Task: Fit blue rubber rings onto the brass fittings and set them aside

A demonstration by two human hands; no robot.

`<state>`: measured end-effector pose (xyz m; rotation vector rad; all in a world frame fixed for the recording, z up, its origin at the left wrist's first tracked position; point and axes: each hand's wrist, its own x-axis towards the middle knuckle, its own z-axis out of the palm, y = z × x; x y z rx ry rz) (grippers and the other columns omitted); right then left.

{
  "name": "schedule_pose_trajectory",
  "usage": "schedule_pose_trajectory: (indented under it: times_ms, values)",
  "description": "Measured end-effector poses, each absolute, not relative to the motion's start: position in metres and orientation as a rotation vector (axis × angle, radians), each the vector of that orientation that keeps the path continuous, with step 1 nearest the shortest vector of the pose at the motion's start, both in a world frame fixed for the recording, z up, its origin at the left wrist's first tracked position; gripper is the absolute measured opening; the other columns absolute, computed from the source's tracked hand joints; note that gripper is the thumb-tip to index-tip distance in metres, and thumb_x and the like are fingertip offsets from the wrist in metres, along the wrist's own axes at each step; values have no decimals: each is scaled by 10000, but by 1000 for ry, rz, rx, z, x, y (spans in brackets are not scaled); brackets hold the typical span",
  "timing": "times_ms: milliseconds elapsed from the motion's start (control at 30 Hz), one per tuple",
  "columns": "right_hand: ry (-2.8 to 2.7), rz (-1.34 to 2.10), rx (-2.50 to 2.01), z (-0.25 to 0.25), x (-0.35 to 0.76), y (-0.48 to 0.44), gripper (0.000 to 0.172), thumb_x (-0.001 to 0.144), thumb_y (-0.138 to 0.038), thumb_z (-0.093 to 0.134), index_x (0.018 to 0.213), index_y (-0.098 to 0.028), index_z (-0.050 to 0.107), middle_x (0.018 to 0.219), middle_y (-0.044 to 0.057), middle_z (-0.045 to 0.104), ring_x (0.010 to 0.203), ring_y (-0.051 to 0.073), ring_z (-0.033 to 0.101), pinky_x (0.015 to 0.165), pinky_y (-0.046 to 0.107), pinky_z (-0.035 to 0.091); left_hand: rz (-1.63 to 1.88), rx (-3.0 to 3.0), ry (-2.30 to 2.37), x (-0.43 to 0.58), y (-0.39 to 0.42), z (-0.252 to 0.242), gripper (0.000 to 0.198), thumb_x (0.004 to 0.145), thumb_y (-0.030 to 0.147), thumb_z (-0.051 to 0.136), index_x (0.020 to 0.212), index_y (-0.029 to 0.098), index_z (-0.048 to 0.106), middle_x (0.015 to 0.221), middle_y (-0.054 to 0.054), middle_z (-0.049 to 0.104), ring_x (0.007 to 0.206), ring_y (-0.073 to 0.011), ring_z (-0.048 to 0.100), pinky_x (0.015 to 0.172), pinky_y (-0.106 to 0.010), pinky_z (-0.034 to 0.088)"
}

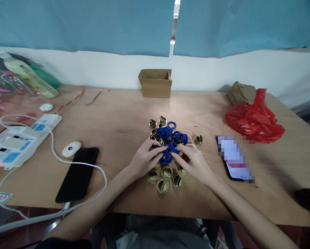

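A heap of blue rubber rings (170, 136) mixed with round brass caps (162, 121) lies in the middle of the wooden table (118, 121). My left hand (146, 159) and my right hand (193, 160) meet at the near edge of the heap, fingers pinched together on a blue ring (167, 152) between them. Several brass caps (166, 178) lie in a small group just below my hands, near the table's front edge.
A small open cardboard box (155, 82) stands at the back wall. A lit phone (234, 158) and a red plastic bag (253, 119) lie right. On the left lie a black phone (77, 173) on a white cable, a power strip (22, 138) and tweezers (94, 98).
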<state>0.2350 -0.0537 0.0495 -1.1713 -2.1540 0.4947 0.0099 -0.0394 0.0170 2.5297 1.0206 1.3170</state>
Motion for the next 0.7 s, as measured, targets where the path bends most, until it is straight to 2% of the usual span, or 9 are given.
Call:
schedule_pose_trajectory:
  times_ms: [233,567,700]
  values:
    - [-2161,494,-1152,47,235,-53,178,1015,-329,549,1033,-200,671,656,-26,692,629,158,599,847,381,432,1285,2561,1051,10,-39,13,256,935,147,633,1183,207,651,993,-64,673,917,-184,651,841,-339,581]
    - [-2102,459,-1170,49,234,-54,149,1006,-279,538,1050,-207,660,688,-21,705,643,164,635,851,388,446,1341,2498,1087,11,-40,20,113,918,132,652,1004,206,654,924,-41,716,894,-179,675,831,-328,560]
    - [-2056,454,-1204,51,234,-55,173,1020,-294,511,966,-218,655,653,-15,686,646,176,614,815,384,457,1374,2428,1139,12,-41,21,80,909,157,662,963,211,686,904,-41,689,856,-168,663,789,-309,559]
